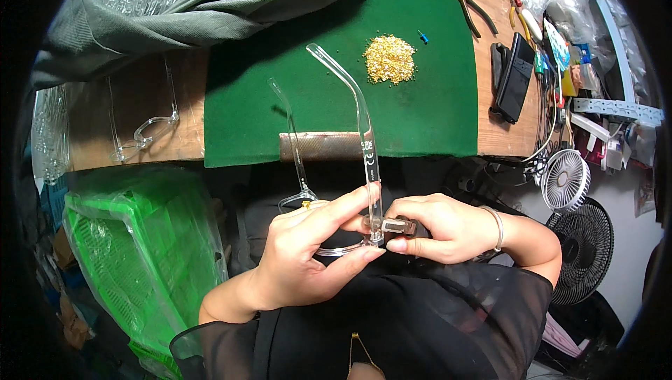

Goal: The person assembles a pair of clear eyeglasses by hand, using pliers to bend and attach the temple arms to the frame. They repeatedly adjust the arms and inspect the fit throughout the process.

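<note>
My left hand (297,250) is closed on a pair of clear plastic eyeglasses (362,110), held just in front of the table edge. Both temples point up and away over the green mat (273,121), and the thumb and fingers grip near the right-hand hinge. Against that hinge sits a small tool (399,226) with a flat metal head and dark body. My right hand (444,226) is wrapped around it, hiding most of its shape, so its exact kind cannot be made out. A gold ring shows on my left hand.
On the mat lie a pile of tiny gold-coloured pieces (390,60) and a small blue-handled piece (423,37). Pliers (469,5) and a black phone (514,78) are at right. Another clear eyeglass frame (154,124) lies left, above a green crate (126,254). Fans (565,180) stand right.
</note>
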Motion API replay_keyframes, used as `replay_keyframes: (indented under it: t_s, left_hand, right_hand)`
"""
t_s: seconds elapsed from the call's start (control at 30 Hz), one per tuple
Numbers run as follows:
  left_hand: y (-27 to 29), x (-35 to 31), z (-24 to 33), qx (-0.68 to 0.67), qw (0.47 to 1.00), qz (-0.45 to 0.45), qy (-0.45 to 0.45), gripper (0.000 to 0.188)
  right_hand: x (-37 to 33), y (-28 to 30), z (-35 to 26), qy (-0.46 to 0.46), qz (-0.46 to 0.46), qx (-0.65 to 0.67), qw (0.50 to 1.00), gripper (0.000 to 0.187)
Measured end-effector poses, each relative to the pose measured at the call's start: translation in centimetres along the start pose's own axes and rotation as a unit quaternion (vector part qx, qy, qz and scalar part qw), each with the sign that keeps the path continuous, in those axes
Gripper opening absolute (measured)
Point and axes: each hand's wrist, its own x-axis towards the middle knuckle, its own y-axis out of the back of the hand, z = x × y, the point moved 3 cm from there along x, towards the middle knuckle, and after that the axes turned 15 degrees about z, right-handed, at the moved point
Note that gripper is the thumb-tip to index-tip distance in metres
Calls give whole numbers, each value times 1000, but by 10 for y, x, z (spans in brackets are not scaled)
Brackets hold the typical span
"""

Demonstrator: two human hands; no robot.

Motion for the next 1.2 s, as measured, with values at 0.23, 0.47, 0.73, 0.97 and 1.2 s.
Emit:
replay_keyframes:
  t_s: [0.23, 0.47, 0.73, 0.97, 1.2]
  left_hand:
    - [-2, 2, 5, 28, 999, -1, 18, 59]
    - [-3, 1, 3, 35, 999, -7, 2, 61]
    - [-9, -2, 3, 76, 997, 7, 11, 57]
    - [-4, 0, 6, 65, 998, 1, 1, 58]
    - [-4, 3, 7, 86, 993, -18, -77, 56]
  right_hand:
    - [-2, 2, -5, -20, -8, -3, 1000, 31]
    - [-3, 1, -4, -37, 5, -19, 999, 32]
    - [-5, -6, 3, -4, 115, -163, 980, 33]
    - [1, 7, 1, 39, 54, -57, 996, 23]
    - [1, 10, 5, 225, 180, -226, 931, 25]
